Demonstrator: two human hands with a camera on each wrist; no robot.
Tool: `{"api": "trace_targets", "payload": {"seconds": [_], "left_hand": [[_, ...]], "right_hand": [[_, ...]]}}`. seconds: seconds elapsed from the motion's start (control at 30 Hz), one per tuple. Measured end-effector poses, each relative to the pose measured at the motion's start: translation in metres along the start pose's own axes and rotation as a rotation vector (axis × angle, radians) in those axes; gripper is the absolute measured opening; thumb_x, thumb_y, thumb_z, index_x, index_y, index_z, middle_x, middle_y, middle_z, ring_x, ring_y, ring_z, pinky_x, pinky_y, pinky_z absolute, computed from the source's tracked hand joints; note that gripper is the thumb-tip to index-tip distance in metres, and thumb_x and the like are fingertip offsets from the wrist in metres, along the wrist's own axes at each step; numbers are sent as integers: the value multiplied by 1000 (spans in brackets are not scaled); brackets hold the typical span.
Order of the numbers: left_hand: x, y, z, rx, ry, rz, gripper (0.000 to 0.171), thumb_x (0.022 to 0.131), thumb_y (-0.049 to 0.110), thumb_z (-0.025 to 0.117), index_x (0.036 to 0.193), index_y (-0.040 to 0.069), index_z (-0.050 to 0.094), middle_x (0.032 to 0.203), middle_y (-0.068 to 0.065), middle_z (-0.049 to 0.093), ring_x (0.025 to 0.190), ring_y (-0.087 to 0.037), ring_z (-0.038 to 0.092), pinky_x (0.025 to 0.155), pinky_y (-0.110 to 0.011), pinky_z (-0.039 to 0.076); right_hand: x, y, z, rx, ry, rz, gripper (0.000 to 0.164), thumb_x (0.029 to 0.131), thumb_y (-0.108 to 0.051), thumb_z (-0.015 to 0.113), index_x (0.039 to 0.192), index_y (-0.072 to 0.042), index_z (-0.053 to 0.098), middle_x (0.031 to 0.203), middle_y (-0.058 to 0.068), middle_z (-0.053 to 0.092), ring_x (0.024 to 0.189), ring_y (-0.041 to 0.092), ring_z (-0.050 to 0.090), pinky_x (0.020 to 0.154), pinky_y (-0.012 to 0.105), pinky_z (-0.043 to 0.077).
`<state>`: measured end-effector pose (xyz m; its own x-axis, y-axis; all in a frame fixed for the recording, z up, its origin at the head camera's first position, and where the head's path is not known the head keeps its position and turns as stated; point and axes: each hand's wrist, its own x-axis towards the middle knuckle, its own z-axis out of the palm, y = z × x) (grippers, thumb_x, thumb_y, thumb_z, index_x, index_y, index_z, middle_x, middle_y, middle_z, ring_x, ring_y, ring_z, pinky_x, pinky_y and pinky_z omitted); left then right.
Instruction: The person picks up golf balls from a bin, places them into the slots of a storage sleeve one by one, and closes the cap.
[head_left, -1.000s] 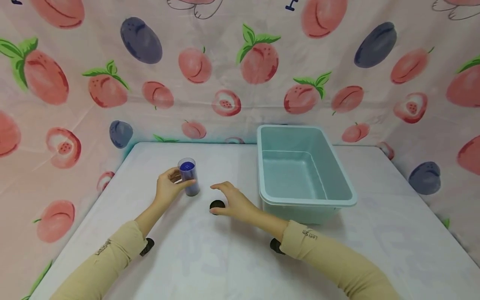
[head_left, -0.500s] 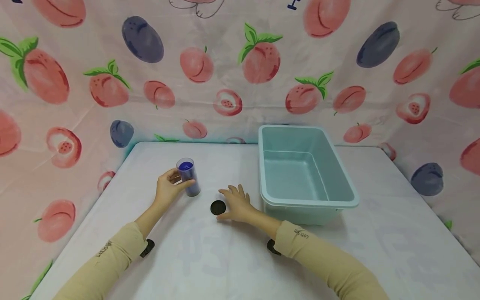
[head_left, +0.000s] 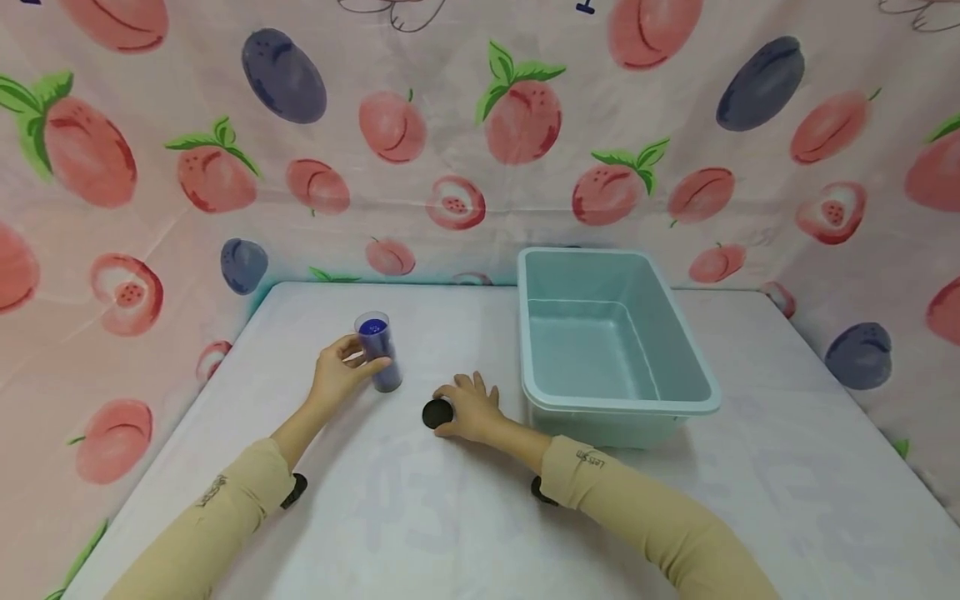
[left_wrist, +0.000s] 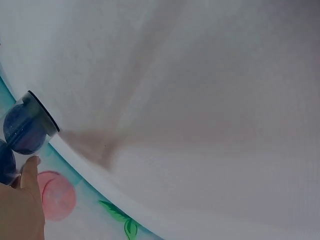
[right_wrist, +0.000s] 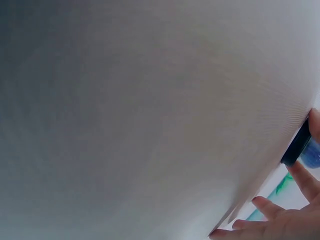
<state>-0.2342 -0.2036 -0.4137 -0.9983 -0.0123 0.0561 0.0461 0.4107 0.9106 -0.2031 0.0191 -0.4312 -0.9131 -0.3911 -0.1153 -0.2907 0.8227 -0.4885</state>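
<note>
A clear cylindrical tube (head_left: 379,343) with blue balls inside stands on the left half of the table, its top uncovered. My left hand (head_left: 339,372) grips it from the left side, thumb in front. Seen from the left wrist, the tube (left_wrist: 31,124) has a dark base and round blue balls. To its lower right lies a round black lid (head_left: 437,414) on the white surface. My right hand (head_left: 472,410) pinches this lid by its edge between thumb and index finger, the other fingers spread. In the right wrist view the lid (right_wrist: 297,145) is partly cut off.
A pale blue-green plastic bin (head_left: 619,405) stands right of my right hand, close to the forearm. The table wears a white cover (head_left: 420,517). Behind it hangs a peach-patterned cloth (head_left: 450,133).
My right hand has drawn slightly back to the right, spread its fingers, and then closed thumb and index finger on the lid's edge. The left hand keeps hold of the tube almost unmoved.
</note>
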Motion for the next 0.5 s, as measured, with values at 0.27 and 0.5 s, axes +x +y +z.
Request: {"api": "trace_targets", "payload": {"seconds": [0.27,0.5], "left_hand": [[4,-3,2,-5,2,2,56,82,15,73,128,-7,49,131,-27,53,121,-37,53,99,-37,47],[2,-6,3,-5,15,22,56,82,13,73,128,-8,49,130,-27,53,120,-37,54,98,-36,47]], "right_hand": [[0,-1,-4,13,26,-24,48,74,-28,80,116,-14,63,133,15,50,125,35,44,101,71,27],[-1,0,-6,89,79,-98,49,75,-19,80,118,-3,61,125,13,61,119,30,54,101,50,43]]}}
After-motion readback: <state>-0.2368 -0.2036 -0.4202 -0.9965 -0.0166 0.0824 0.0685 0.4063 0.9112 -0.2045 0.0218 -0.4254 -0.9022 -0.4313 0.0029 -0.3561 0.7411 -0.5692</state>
